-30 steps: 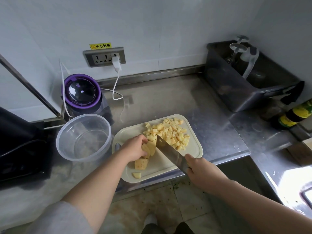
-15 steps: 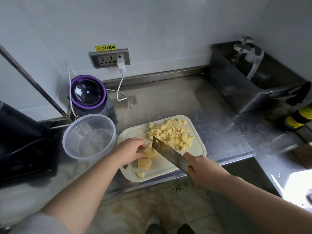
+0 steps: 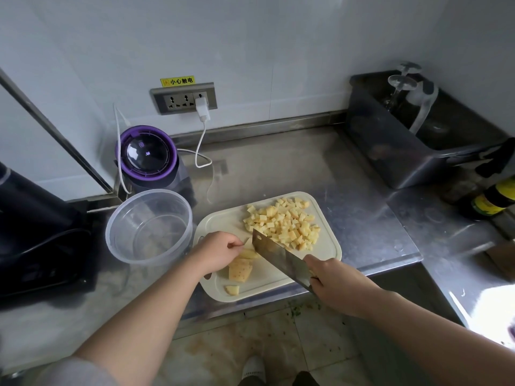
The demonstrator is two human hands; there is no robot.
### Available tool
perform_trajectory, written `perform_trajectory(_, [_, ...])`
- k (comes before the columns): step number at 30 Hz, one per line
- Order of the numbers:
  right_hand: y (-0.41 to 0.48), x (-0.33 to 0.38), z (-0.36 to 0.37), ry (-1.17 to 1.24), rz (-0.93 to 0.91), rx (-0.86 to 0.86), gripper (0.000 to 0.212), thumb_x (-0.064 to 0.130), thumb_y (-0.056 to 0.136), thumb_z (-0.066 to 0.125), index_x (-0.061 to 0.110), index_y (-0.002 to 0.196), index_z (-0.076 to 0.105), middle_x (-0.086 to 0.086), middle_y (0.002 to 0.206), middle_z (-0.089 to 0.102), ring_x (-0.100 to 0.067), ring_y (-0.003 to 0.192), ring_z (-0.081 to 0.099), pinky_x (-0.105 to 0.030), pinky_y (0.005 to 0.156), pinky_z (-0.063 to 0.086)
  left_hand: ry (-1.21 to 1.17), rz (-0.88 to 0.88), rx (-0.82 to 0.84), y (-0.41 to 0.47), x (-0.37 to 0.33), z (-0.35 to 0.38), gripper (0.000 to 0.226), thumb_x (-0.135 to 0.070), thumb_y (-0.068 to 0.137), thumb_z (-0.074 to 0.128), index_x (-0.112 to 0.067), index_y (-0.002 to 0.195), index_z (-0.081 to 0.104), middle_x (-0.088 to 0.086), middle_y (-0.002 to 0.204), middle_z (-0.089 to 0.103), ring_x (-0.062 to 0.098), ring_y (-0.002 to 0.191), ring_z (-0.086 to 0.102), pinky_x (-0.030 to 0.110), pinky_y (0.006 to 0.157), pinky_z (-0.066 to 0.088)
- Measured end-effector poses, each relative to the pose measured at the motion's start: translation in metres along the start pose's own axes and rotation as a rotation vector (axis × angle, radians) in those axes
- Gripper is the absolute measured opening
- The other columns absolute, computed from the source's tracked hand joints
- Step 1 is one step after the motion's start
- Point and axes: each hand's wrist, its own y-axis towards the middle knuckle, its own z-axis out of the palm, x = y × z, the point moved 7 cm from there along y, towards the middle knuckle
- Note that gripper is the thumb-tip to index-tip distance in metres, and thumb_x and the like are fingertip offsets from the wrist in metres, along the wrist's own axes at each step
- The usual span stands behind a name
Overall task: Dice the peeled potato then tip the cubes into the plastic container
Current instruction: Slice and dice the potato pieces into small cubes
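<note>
A cream cutting board [image 3: 328,250] lies on the steel counter. A heap of yellow potato cubes [image 3: 284,225] covers its far right part. My left hand [image 3: 217,253] pins uncut potato slices [image 3: 241,270] near the board's left side. One small potato piece [image 3: 232,290] lies alone at the front edge. My right hand [image 3: 338,282] grips the handle of a cleaver [image 3: 276,256], whose blade rests against the slices beside my left fingers. The clear round plastic container [image 3: 149,225] stands just left of the board, with nothing in it.
A purple-rimmed appliance [image 3: 147,157] with a white cable sits behind the container. A dark bin [image 3: 412,151] holding glassware stands at the back right, a dark bottle [image 3: 493,197] beside it. A black object [image 3: 36,232] fills the left. The counter's front edge runs just below the board.
The view has shifted slightly. My left hand has crept leftward along the slices, and the cleaver has followed it, still cutting at the same spot on the board.
</note>
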Motion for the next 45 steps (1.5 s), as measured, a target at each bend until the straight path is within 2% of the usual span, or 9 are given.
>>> perform_trajectory(10, [0.005, 0.004, 0.003, 0.009, -0.02, 0.018, 0.031, 0.023, 0.103, 0.037, 0.022, 0.133, 0.037, -0.001, 0.091, 0.058, -0.015, 0.076, 0.061, -0.032, 0.067, 0.054, -0.148, -0.061, 0.066, -0.003, 0.009, -0.003, 0.034, -0.024, 0.089, 0.049, -0.032, 0.119, 0.062, -0.011, 0.115, 0.062, 0.015, 0.091, 0.063, 0.04, 0.059, 0.06])
perform_trajectory(14, [0.005, 0.005, 0.002, -0.005, -0.028, 0.025, 0.031, 0.023, 0.102, 0.037, 0.021, 0.134, 0.038, -0.004, 0.094, 0.06, -0.018, 0.08, 0.064, -0.033, 0.07, 0.056, -0.137, -0.067, 0.018, -0.007, -0.003, -0.004, 0.03, -0.055, 0.085, 0.059, -0.028, 0.094, 0.069, -0.011, 0.094, 0.065, 0.012, 0.077, 0.061, 0.032, 0.056, 0.055])
perform_trajectory(17, [0.006, 0.005, 0.003, 0.001, -0.023, 0.036, 0.031, 0.025, 0.103, 0.037, 0.021, 0.134, 0.038, -0.005, 0.096, 0.061, -0.019, 0.082, 0.065, -0.035, 0.072, 0.056, -0.069, -0.086, -0.076, -0.005, -0.004, -0.001, 0.033, -0.045, 0.092, 0.056, -0.015, 0.087, 0.068, -0.006, 0.07, 0.058, 0.011, 0.059, 0.049, 0.039, 0.077, 0.05])
perform_trajectory(21, [0.006, 0.002, 0.004, 0.001, -0.014, 0.041, 0.031, 0.023, 0.102, 0.038, 0.022, 0.133, 0.038, -0.005, 0.095, 0.061, -0.019, 0.081, 0.065, -0.033, 0.069, 0.056, -0.09, -0.066, -0.081, -0.002, 0.002, -0.001, 0.021, -0.036, 0.094, 0.055, -0.019, 0.091, 0.067, -0.005, 0.086, 0.063, 0.011, 0.061, 0.051, 0.021, 0.042, 0.037])
perform_trajectory(24, [0.007, 0.003, 0.005, 0.006, -0.018, 0.045, 0.031, 0.022, 0.102, 0.038, 0.022, 0.133, 0.039, -0.004, 0.094, 0.06, -0.017, 0.08, 0.064, -0.032, 0.068, 0.055, -0.144, -0.04, -0.058, -0.002, 0.006, 0.001, 0.012, -0.037, 0.092, 0.059, -0.029, 0.098, 0.065, -0.014, 0.096, 0.06, 0.009, 0.07, 0.051, 0.017, 0.037, 0.033])
perform_trajectory(29, [0.009, 0.002, 0.005, 0.014, -0.023, 0.044, 0.031, 0.023, 0.102, 0.038, 0.023, 0.133, 0.039, -0.002, 0.092, 0.059, -0.013, 0.076, 0.06, -0.028, 0.064, 0.05, -0.139, 0.036, -0.093, -0.001, 0.006, 0.006, 0.013, -0.039, 0.091, 0.06, -0.03, 0.093, 0.067, -0.015, 0.091, 0.064, 0.01, 0.077, 0.049, 0.032, 0.072, 0.044])
perform_trajectory(32, [0.01, 0.0, 0.003, 0.023, -0.02, 0.029, 0.031, 0.024, 0.102, 0.038, 0.024, 0.133, 0.038, 0.005, 0.084, 0.053, -0.009, 0.07, 0.056, -0.024, 0.06, 0.047, -0.025, 0.102, 0.005, -0.003, 0.01, 0.014, 0.031, -0.055, 0.081, 0.064, -0.041, 0.109, 0.061, -0.022, 0.108, 0.057, 0.014, 0.11, 0.047, 0.042, 0.104, 0.038])
perform_trajectory(36, [0.011, -0.003, 0.002, 0.035, -0.014, 0.008, 0.029, 0.023, 0.102, 0.036, 0.025, 0.131, 0.039, 0.009, 0.078, 0.046, -0.007, 0.065, 0.053, -0.02, 0.055, 0.042, 0.312, 0.171, 0.121, -0.012, 0.008, 0.026, 0.07, -0.051, 0.074, 0.069, -0.04, 0.136, 0.037, -0.016, 0.135, 0.039, 0.018, 0.126, 0.036, 0.044, 0.107, 0.033])
perform_trajectory(45, [0.012, 0.004, 0.004, 0.025, -0.01, 0.028, 0.023, 0.023, 0.101, 0.036, 0.021, 0.124, 0.04, 0.0, 0.082, 0.052, -0.015, 0.072, 0.058, -0.033, 0.065, 0.052, 0.416, 0.133, 0.021, -0.01, 0.005, 0.021, 0.064, -0.049, 0.08, 0.062, -0.035, 0.137, 0.037, -0.011, 0.132, 0.042, 0.028, 0.126, 0.038, 0.04, 0.099, 0.042])
